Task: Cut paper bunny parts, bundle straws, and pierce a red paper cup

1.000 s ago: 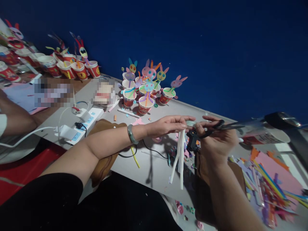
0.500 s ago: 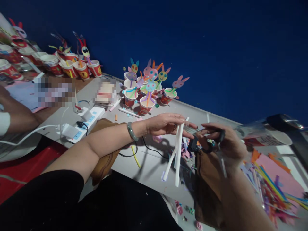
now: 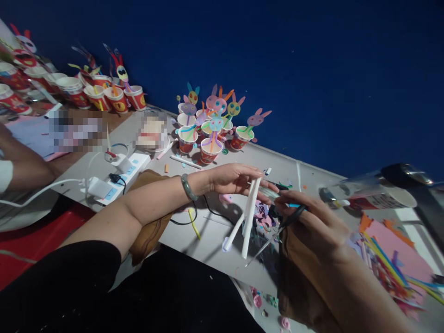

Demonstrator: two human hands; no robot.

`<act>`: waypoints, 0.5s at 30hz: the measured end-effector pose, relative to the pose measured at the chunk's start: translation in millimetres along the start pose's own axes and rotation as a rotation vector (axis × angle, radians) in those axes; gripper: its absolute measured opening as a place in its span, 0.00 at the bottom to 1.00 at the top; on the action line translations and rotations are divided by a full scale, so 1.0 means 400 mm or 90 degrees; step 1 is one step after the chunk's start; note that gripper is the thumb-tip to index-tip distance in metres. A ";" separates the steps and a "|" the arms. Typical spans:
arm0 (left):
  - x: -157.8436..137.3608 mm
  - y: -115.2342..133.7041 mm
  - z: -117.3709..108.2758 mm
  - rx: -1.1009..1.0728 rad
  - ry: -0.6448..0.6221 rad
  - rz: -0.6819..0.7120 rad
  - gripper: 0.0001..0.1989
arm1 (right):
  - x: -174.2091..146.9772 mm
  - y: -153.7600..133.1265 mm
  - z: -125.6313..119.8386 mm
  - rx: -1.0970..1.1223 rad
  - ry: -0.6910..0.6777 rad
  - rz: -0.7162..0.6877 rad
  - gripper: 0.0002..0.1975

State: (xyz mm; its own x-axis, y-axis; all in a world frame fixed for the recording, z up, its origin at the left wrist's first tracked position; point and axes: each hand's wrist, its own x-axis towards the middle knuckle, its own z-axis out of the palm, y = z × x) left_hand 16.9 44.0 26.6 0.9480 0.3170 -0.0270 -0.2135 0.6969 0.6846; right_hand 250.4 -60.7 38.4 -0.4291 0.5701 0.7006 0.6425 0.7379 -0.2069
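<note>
The left hand (image 3: 233, 179), at the centre of the frame with a dark green-grey ring bracelet (image 3: 189, 187) on its wrist, grasps several slim white sticks (image 3: 252, 212) between its fingers; they slant down toward the lower centre, and a small pale lilac scrap (image 3: 226, 244) shows at the lower end of one. A pale, translucent roll of what looks like tape (image 3: 268, 192) sits at this hand's fingertips, and the fingertips of the right hand (image 3: 317, 219), right of centre, meet its far side; whether they pinch it is hard to tell. The right hand also grasps black-handled metal scissors (image 3: 293, 216), whose blades point down and left, near the white sticks. Beneath both hands, small multicoloured paper scraps (image 3: 263, 215) lie on the light grey tabletop (image 3: 187, 236), with a thin yellow stick (image 3: 194, 224) left of them. At upper centre stand red-and-white paper cups (image 3: 211, 153) bearing pastel rabbit-faced paper figures (image 3: 216, 122). A white power strip (image 3: 130, 171) lies left of centre, another person's forearm (image 3: 29, 162) rests at the left edge, and colourful sticks (image 3: 388, 259) lie across pink paper (image 3: 405, 245) at lower right.
</note>
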 end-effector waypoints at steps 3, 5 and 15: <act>0.002 -0.001 -0.006 0.005 -0.008 -0.003 0.07 | -0.012 0.008 -0.005 -0.041 -0.034 -0.091 0.17; 0.003 -0.001 -0.010 0.007 -0.004 0.010 0.07 | -0.016 0.009 -0.006 -0.045 -0.030 -0.090 0.18; 0.003 0.015 -0.016 -0.001 0.060 0.065 0.09 | -0.077 0.020 0.000 -0.092 -0.117 -0.155 0.16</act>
State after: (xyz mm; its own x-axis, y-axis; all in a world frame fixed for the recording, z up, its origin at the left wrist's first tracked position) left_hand 15.2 52.9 26.0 0.8951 0.4452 -0.0259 -0.3080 0.6591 0.6861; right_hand 268.9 -72.5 15.2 -0.6801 0.4483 0.5800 0.5843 0.8094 0.0595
